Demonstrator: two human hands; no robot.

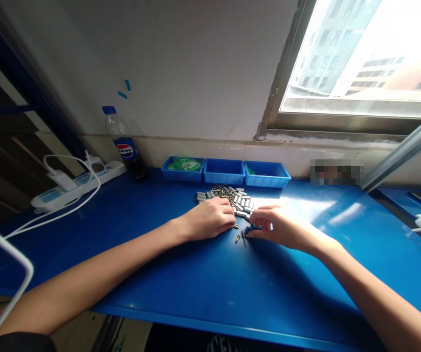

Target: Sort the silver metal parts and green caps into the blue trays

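Note:
My left hand (pixel 214 218) rests on the blue table with its fingers curled together. A small brass-coloured piece (pixel 235 226) shows at its fingertips; whatever the fingers hold is mostly hidden. My right hand (pixel 274 224) is bent opposite it, fingers curled and thumb stretched toward the fingertips. Beside that thumb lie a thin dark pin (pixel 243 239) and a short brass-coloured piece (pixel 237 238). What the right fingers grip is too small to make out. Just behind both hands, silvery metal blocks (pixel 245 201) and thin brass-and-dark pins (pixel 223 190) lie in a loose pile.
Along the wall stand three blue bins: the left bin (pixel 183 175) with green packets, a middle bin (pixel 224 178), and the right bin (pixel 267 181). A cola bottle (pixel 125 142) stands left of them. A white power strip (pixel 80 186) trails cables across the table (pixel 181 288).

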